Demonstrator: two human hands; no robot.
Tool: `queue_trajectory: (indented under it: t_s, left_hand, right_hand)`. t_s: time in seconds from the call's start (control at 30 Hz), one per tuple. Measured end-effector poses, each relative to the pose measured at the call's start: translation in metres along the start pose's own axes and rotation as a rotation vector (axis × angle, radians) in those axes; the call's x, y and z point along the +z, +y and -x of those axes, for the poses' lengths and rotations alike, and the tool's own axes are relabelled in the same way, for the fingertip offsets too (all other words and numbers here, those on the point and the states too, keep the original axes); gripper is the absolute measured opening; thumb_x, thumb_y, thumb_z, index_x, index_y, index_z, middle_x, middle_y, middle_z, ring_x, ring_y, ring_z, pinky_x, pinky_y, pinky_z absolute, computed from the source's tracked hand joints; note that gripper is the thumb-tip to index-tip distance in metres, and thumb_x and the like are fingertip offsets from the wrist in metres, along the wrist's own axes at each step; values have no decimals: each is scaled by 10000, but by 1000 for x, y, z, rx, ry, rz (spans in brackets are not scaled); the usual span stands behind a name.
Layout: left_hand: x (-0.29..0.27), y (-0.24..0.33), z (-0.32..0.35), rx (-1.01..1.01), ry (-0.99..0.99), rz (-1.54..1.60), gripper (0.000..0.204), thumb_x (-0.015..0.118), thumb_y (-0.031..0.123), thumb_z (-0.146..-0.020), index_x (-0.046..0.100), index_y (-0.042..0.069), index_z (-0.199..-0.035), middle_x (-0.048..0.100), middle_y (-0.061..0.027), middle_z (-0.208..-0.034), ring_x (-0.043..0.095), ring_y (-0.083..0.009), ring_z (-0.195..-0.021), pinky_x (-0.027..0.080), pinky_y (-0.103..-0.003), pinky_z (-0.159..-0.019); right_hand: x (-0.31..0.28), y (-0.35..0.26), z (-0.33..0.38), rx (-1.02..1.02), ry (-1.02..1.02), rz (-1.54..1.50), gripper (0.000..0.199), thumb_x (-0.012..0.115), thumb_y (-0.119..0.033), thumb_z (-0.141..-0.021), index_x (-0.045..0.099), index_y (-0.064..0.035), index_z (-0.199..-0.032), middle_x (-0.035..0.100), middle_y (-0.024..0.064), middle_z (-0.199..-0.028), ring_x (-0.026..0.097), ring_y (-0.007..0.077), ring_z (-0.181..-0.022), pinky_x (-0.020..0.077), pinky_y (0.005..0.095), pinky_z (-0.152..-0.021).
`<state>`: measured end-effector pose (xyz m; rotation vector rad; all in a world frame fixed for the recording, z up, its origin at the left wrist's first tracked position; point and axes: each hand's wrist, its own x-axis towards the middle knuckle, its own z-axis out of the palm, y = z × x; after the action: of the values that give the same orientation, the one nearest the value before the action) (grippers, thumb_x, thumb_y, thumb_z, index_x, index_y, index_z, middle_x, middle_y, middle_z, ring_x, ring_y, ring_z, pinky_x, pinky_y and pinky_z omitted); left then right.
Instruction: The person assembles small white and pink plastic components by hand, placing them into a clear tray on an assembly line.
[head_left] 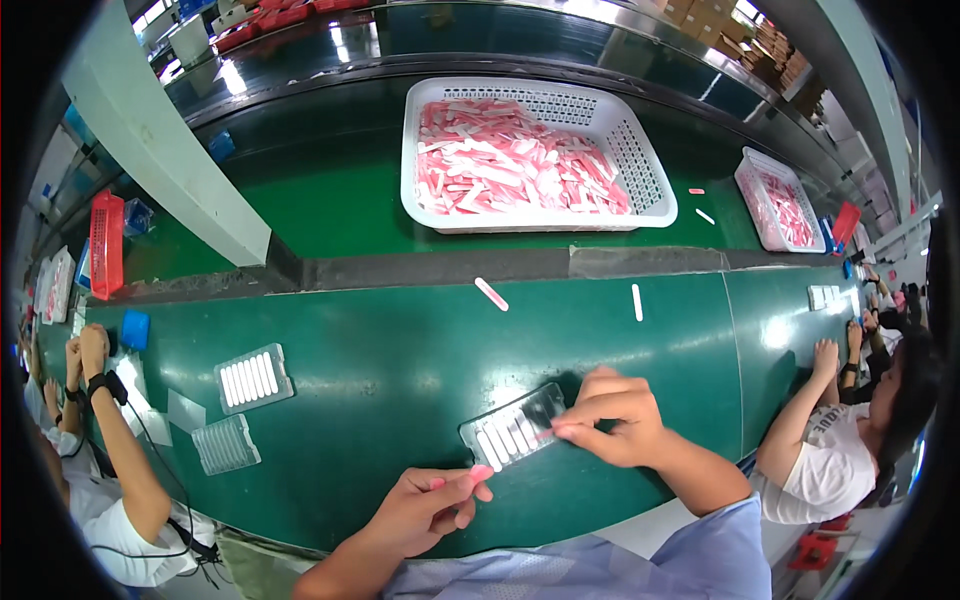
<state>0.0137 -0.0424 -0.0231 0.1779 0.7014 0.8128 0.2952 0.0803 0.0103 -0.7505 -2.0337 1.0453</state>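
Filling a clear slotted tray (514, 425) on the green table (400, 360); the tray is my landmark. Right hand (615, 420) rests on the tray's right end, fingertips pinched narrow on a pink-tipped strip pressed at a slot. Left hand (430, 505), just below the tray, has its grip closed on another pink strip (478, 474). Several white strips already sit in the tray's left slots; the right slots look empty. Judged mid-loading: next move calls for seating the strip flat, then bringing up the left one. Beyond the tray, a white basket (650, 180) of pink and white strips. Left of the tray, a filled tray (253, 377) and an empty one (226, 444). Co-workers sit either side.
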Motion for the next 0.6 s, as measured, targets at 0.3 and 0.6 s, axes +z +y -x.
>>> queue_trajectory:
  t_s: [0.3, 0.6]
  left_hand:
    - [37, 13, -6, -245, -13, -221, 364, 641, 272, -1062, 691, 3, -1302, 719, -139, -1244, 702, -128, -815, 291, -208, -467]
    - [18, 7, 5, -103, 63, -28, 298, 559, 213, -1091, 698, -50, -1112, 685, -109, -818, 603, -120, -656, 319, -221, -469]
  right_hand:
    - [33, -25, -1, 8, -133, -24, 185, 789, 0, -868, 825, -71, -1035, 668, 42, -742, 556, 118, -606, 409, 277, -543]
    - [-5, 16, -3, -432, -113, 610, 156, 835, -112, -793, 809, -107, -947, 546, -17, -745, 498, 166, -626, 376, 310, -617]
